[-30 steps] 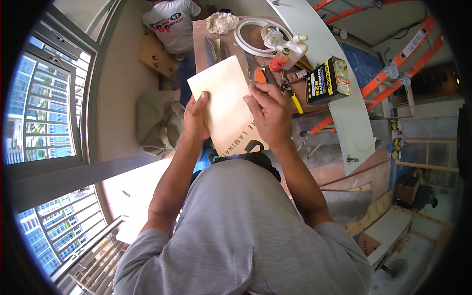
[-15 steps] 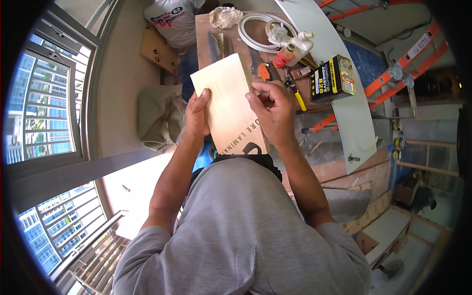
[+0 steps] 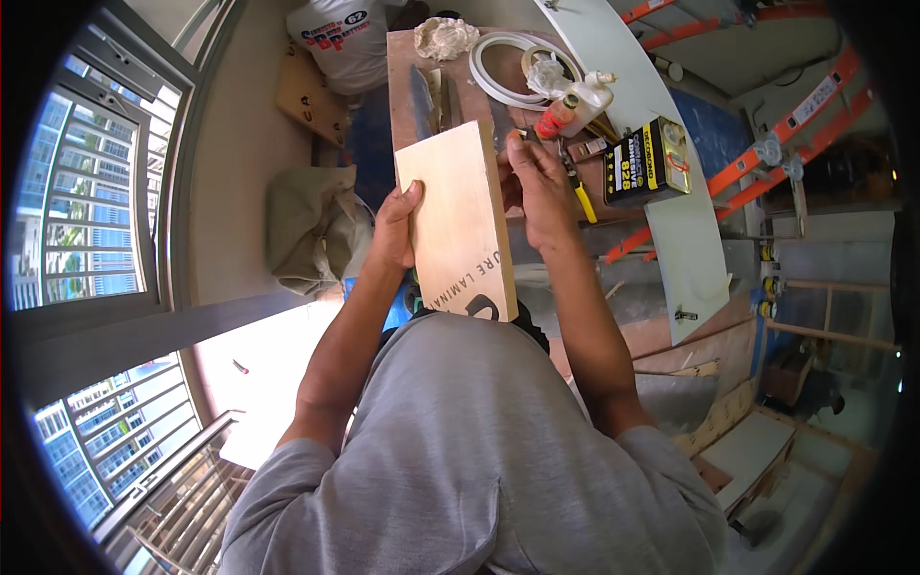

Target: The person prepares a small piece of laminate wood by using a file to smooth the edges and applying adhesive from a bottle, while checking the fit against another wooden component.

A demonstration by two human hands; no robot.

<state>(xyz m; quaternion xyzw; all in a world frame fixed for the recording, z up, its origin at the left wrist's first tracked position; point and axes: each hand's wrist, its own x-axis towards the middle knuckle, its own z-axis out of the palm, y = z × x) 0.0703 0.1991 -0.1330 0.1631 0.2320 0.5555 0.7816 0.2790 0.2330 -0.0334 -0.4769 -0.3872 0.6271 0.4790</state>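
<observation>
A pale wooden board [image 3: 455, 211] with dark printing near its lower end is held in front of my body, tilted so its right edge shows. My left hand [image 3: 395, 225] grips its left side, thumb on the face and fingers behind. Beside the right edge is my right hand [image 3: 544, 192], its thumb raised off the board. Its other fingers lie in shadow along that edge, partly hidden; whether they touch it I cannot tell.
The workbench [image 3: 407, 67] ahead carries white coiled edging [image 3: 489, 81], a red bottle [image 3: 556, 117], a white jug [image 3: 592, 96], yellow-handled pliers [image 3: 585, 201] and a black-and-yellow can [image 3: 642, 163]. A long white panel [image 3: 695, 249] and an orange ladder [image 3: 767, 149] stand right. Another person [image 3: 350, 43] is at the far left.
My right thumb has lifted off the board's face and the hand has shifted to its right edge. The board has tilted, showing more of that edge, and moved slightly nearer me.
</observation>
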